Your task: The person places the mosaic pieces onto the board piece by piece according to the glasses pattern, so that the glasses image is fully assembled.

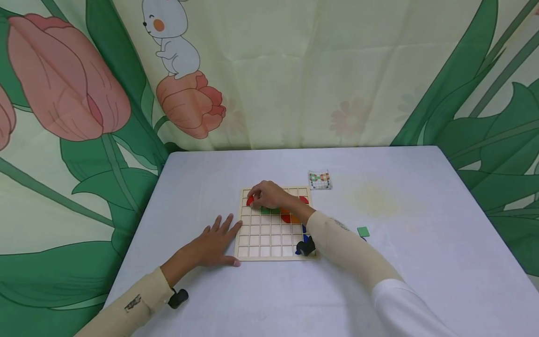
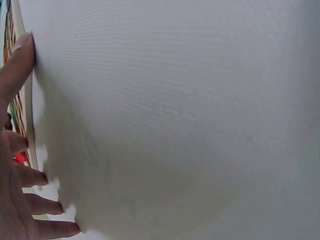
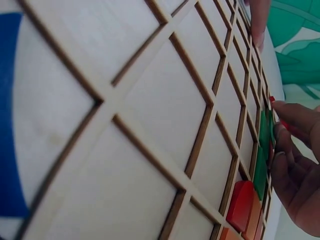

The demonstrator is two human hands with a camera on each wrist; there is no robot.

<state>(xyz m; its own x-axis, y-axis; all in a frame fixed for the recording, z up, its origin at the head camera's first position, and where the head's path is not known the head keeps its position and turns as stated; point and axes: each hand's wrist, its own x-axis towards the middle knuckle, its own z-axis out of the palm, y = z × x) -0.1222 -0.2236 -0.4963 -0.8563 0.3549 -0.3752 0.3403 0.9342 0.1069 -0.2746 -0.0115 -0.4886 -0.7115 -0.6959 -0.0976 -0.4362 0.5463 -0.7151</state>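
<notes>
A wooden grid board (image 1: 264,242) lies on the table, with colored tiles in its upper and right cells. My right hand (image 1: 271,194) is over the board's upper left, thumb and fingers pinching a red tile (image 1: 250,201). Beside those fingers are green tiles (image 3: 260,172). Farther right come a red tile (image 3: 240,205), orange tiles (image 1: 296,218) and another red one at the right edge (image 1: 303,200). The right forearm partly covers blue tiles (image 1: 305,238). My left hand (image 1: 214,245) rests with spread fingers against the board's left edge, thumb near its lower left corner.
A small pattern card (image 1: 320,180) lies just past the board's upper right corner. To the right of the right forearm is a loose green square tile (image 1: 363,231), with a bit of blue showing beside it. A printed curtain (image 1: 278,93) hangs behind the table.
</notes>
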